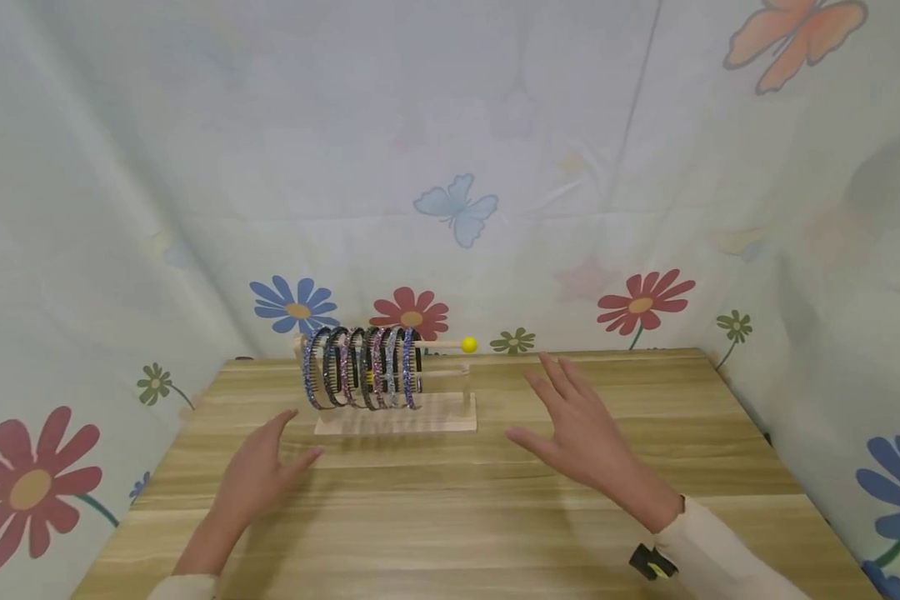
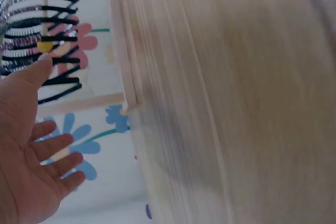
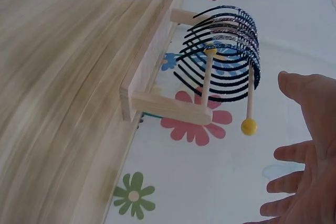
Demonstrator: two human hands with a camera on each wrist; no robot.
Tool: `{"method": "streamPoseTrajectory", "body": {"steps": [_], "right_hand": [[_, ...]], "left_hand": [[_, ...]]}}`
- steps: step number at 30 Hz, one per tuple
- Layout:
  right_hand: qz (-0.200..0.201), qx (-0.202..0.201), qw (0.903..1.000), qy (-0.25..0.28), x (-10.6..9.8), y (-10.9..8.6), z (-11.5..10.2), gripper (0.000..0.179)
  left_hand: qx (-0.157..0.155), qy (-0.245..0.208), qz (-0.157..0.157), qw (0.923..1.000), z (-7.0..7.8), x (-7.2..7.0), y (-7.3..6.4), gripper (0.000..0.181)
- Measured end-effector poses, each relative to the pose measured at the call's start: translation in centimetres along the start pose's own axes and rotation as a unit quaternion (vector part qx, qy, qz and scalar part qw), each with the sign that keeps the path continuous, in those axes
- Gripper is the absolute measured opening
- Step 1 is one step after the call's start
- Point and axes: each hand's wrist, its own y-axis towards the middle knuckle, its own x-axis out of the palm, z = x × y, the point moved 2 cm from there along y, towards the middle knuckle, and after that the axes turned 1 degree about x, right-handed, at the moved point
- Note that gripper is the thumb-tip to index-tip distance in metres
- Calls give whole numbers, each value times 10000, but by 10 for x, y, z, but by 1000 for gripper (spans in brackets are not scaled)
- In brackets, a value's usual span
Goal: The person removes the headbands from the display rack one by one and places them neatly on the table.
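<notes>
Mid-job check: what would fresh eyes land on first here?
First, the row of glittery headbands, hung on a wooden rack toward the back of the table. Next, the bright yellow ball on the upper bar, right of the headbands in the head view. Then the left hand and right hand, open on either side.

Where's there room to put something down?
The table is bare in front of the rack, between the left hand and the right hand. Another bare patch lies between the right hand and the table's right edge. Headbands crowd the rack's left and middle.
</notes>
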Motion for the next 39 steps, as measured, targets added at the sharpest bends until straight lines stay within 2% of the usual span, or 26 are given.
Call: {"method": "streamPoseTrajectory", "body": {"steps": [4,9,17,23,26,31,39], "right_hand": [[-128,-8,9996,256,1,9,-10,90],[-87,-123,9986,514,7,20,-21,86],[168,-264,9953,912,23,39,-35,69],[185,-349,9904,1326,34,53,-47,59],[154,-316,9847,1706,39,59,-51,54],[81,-268,9693,2445,50,70,-58,49],[-75,-73,9544,2983,69,80,-63,50]], "left_hand": [[-112,-218,-195,9995,-16,1,11,84],[-10,-339,-257,9991,-32,3,24,81],[19,-657,-490,9966,-45,6,45,78],[-101,-1153,-821,9899,-51,14,57,78],[-180,-1355,-968,9859,-53,18,64,78],[-220,-1508,-1174,9813,-54,24,73,80],[-241,-1655,-1372,9763,-52,35,80,74]]}}
